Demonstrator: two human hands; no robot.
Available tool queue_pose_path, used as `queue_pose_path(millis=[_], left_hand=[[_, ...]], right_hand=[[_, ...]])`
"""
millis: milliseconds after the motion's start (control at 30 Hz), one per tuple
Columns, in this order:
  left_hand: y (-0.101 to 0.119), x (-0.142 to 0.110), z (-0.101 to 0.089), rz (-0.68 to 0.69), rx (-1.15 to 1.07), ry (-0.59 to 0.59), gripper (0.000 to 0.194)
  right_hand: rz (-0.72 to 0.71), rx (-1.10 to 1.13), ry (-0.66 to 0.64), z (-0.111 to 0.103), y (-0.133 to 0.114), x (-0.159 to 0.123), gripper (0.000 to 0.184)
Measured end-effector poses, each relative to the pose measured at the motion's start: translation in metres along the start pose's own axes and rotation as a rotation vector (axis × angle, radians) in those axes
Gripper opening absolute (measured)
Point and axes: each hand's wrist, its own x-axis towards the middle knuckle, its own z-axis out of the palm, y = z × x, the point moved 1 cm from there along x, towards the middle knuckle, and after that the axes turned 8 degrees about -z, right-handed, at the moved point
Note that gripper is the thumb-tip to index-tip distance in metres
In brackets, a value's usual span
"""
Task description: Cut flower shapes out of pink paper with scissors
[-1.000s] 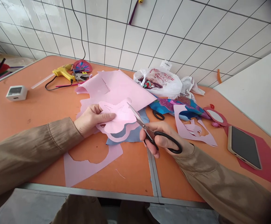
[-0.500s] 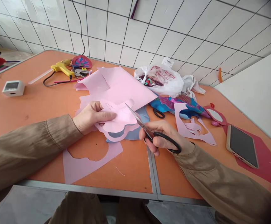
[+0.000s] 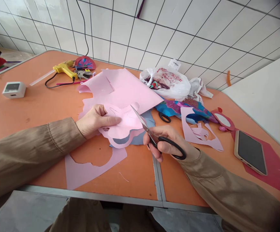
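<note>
My left hand (image 3: 96, 120) pinches a pink sheet cutout (image 3: 127, 120) with a wavy edge and drawn lines, thumb on top. A partly cut strip hangs from its lower edge. In my right hand (image 3: 165, 140) are black-handled scissors (image 3: 140, 118), fingers in the loops. Their blades lie against the right side of the cutout, pointing up and left. Behind it rests a large pink sheet (image 3: 127, 85), and a blue-grey piece (image 3: 149, 120) shows underneath. A pink offcut (image 3: 91, 175) with a curved gap lies near the table's front edge.
A yellow glue gun (image 3: 65, 70), keys (image 3: 84, 74) and a small white box (image 3: 14, 89) are at the left. A white plastic bag (image 3: 176, 85) stands at the back. To the right lie another pink offcut (image 3: 188, 132), a phone (image 3: 250, 151) and a red sheet (image 3: 275, 170).
The scissors and the cutout have barely moved; the right hand's fingers and the handles shifted slightly left. The whole view has shifted very little.
</note>
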Motion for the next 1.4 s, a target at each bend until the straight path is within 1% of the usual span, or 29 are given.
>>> queue_pose_path(millis=[433,567,633,800,1000,1400], left_hand=[[0.000,-0.001,0.004,0.010,-0.001,-0.046,0.033],[0.000,-0.001,0.004,0.007,-0.012,-0.047,0.032],[0.001,-0.002,0.005,0.005,-0.018,-0.046,0.032],[0.001,-0.002,0.004,-0.004,-0.029,-0.026,0.031],[0.000,-0.001,0.001,-0.030,0.010,0.021,0.035],[0.000,0.001,-0.003,-0.016,0.019,0.007,0.039]], right_hand=[[-0.037,0.044,-0.006,0.000,0.009,0.002,0.056],[-0.050,0.010,0.011,0.001,0.008,0.002,0.054],[-0.038,-0.014,0.034,0.001,0.006,0.001,0.055],[0.005,0.000,0.046,0.001,0.002,0.002,0.060],[-0.015,0.004,0.043,0.001,0.002,0.002,0.058],[0.048,-0.033,0.065,0.004,-0.006,0.000,0.062]])
